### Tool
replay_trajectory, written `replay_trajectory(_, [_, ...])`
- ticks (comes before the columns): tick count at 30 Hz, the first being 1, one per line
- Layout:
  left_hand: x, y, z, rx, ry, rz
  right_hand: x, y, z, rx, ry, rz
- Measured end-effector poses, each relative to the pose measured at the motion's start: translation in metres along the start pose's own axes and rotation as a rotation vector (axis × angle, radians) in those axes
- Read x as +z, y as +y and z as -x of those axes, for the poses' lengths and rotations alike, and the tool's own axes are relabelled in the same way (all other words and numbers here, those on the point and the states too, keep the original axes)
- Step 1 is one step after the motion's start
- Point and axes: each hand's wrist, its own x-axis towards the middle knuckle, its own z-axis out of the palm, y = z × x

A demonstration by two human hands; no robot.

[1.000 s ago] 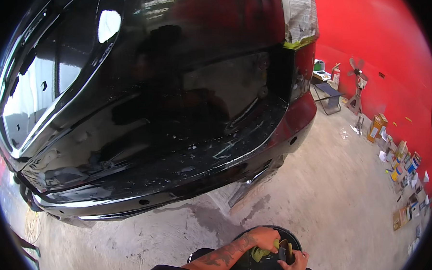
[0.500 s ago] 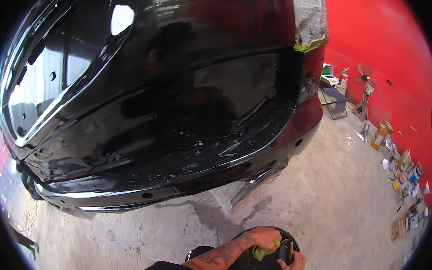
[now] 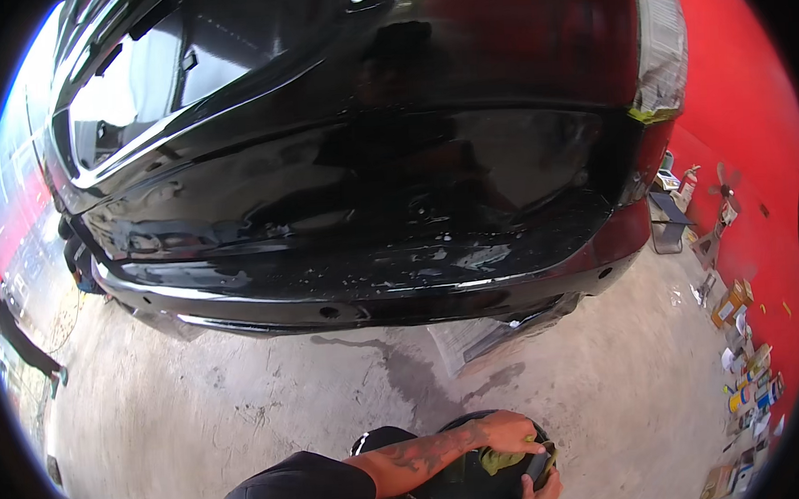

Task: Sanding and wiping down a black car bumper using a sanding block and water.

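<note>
Over a round black tub [image 3: 455,492] at the bottom, my left hand [image 3: 509,430] is closed on a crumpled olive-green cloth [image 3: 499,461]. Its fingers reach down to the top of a dark flat block [image 3: 537,465] with a yellowish strip along its side. My right hand [image 3: 545,493] grips that block from below, thumb on the near side. The block's lower part is hidden by the fingers. Ahead stands the glossy black rear of a car [image 3: 397,187], with pale specks and wet-looking patches along its bumper ledge [image 3: 444,256].
Masking paper [image 3: 660,42] edged with green tape covers the car's right corner. Damp streaks mark the concrete floor [image 3: 272,389]. Along the red wall [image 3: 741,101] are a fan [image 3: 726,182], a folding stool [image 3: 670,220], a cardboard box [image 3: 733,304] and several cans. Someone's leg [image 3: 29,346] shows at far left.
The car has shifted up and right in my view. My left hand has come over the top of the block, still with the cloth. The right hand keeps its hold.
</note>
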Motion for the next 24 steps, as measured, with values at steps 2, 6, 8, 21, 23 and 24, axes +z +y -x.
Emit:
replay_trajectory(2, [0.004,-0.001,0.007,0.044,0.12,-0.022,0.002,0.001,-0.002,-0.008,0.029,-0.066])
replay_trajectory(6, [0.011,-0.003,0.026,0.114,0.234,-0.095,-0.011,-0.039,-0.005,0.16,-0.033,-0.313])
replay_trajectory(8, [0.013,0.004,0.035,0.124,0.249,-0.043,-0.013,-0.044,-0.005,0.176,0.1,-0.397])
replay_trajectory(21, [0.073,-0.006,0.062,0.503,0.314,-0.264,0.027,0.002,-0.01,0.74,-0.399,-1.255])
replay_trajectory(23, [0.076,-0.003,0.06,0.468,0.264,-0.203,0.022,0.005,-0.006,0.881,-0.406,-1.229])
replay_trajectory(24, [0.077,-0.002,0.059,0.438,0.211,-0.142,0.019,0.007,-0.004,0.883,-0.404,-1.23])
